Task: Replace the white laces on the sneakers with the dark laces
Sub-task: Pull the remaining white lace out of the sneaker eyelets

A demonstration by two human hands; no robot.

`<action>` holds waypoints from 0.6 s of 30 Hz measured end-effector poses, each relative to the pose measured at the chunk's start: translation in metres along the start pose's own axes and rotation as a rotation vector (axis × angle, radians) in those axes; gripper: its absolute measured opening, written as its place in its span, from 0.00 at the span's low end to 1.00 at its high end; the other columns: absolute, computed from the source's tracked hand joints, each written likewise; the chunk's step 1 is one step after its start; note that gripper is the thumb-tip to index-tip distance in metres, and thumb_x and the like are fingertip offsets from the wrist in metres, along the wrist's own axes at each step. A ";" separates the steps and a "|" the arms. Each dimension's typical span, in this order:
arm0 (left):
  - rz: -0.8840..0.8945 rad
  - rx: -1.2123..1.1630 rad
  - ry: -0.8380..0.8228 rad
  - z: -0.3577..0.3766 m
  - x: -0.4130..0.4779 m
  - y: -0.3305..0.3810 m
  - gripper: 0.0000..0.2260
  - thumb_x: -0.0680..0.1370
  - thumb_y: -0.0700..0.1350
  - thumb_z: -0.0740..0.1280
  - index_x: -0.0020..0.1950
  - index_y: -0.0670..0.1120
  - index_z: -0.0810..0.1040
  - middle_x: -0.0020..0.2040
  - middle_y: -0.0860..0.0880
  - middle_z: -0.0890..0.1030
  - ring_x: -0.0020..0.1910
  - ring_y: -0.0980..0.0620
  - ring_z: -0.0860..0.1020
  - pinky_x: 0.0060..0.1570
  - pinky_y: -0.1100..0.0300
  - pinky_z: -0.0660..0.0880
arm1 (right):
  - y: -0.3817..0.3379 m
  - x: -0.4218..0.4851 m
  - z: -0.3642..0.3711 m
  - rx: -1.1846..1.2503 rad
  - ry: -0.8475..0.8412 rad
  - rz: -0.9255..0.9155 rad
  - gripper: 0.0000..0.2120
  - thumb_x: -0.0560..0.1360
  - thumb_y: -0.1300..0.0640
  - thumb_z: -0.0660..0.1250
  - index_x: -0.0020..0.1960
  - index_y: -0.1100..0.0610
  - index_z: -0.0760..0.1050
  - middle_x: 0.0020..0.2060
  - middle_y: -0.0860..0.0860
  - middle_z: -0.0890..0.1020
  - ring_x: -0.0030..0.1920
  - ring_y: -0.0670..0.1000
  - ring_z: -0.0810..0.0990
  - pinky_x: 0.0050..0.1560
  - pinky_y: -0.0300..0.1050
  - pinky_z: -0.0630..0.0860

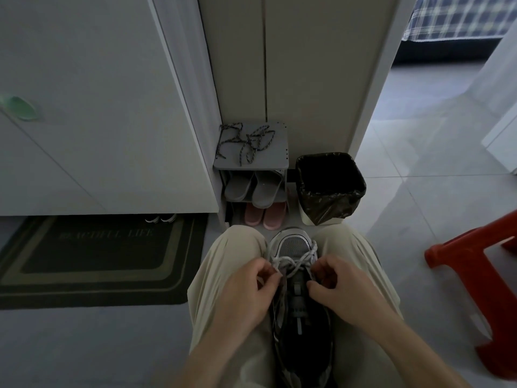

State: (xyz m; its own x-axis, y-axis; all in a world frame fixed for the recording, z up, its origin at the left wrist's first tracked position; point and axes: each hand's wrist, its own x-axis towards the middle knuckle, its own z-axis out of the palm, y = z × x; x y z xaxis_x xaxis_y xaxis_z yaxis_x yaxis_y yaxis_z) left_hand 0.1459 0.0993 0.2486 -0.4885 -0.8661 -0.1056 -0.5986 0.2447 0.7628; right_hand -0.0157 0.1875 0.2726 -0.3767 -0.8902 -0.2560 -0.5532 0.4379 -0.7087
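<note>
Beige trousers (223, 264) frame 1 sneaker (300, 326) wedged between our knees. Our left hand (246, 292) and right hand (344, 287) each pinch the white lace (296, 261) with curled fingers, where it crosses near the toe. On the grey shoe rack (277, 161), well apart, lie the dark laces (246, 141). We judge that tugging both sides together could cinch the crossings and jam the lace.

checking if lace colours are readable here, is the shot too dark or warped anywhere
Head view: dim overall, brightest on the floor tiles at right; white laces and dark laces on the shoe rack read clearly; the rear half of the sneaker sinks into shadow; wide-angle distortion bends the cupboard edge; no obvious motion blur.
</note>
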 end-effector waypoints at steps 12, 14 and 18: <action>-0.004 -0.187 0.158 -0.022 0.027 0.004 0.08 0.78 0.42 0.64 0.40 0.50 0.74 0.31 0.53 0.79 0.29 0.61 0.77 0.32 0.69 0.72 | 0.003 0.000 0.002 0.005 0.009 -0.010 0.07 0.70 0.49 0.70 0.45 0.48 0.74 0.38 0.47 0.79 0.38 0.46 0.78 0.40 0.41 0.75; -0.006 -0.177 0.118 -0.024 0.028 0.002 0.06 0.78 0.45 0.65 0.40 0.51 0.75 0.33 0.52 0.78 0.31 0.59 0.76 0.34 0.65 0.73 | 0.003 0.000 0.002 -0.005 0.002 -0.010 0.07 0.70 0.49 0.70 0.46 0.47 0.73 0.38 0.48 0.79 0.39 0.47 0.78 0.41 0.43 0.76; -0.043 -0.099 -0.138 -0.014 0.016 -0.005 0.06 0.74 0.53 0.69 0.43 0.51 0.77 0.39 0.52 0.81 0.39 0.56 0.78 0.42 0.61 0.74 | 0.004 0.001 0.002 -0.004 0.010 -0.005 0.07 0.69 0.49 0.70 0.45 0.47 0.73 0.37 0.47 0.79 0.39 0.47 0.78 0.41 0.44 0.76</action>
State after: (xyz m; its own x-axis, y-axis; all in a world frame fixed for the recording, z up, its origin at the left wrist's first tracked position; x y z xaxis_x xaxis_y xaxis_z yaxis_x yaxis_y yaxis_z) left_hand 0.1498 0.0782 0.2521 -0.5502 -0.8053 -0.2209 -0.5586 0.1583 0.8142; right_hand -0.0165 0.1883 0.2683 -0.3817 -0.8909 -0.2461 -0.5581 0.4344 -0.7070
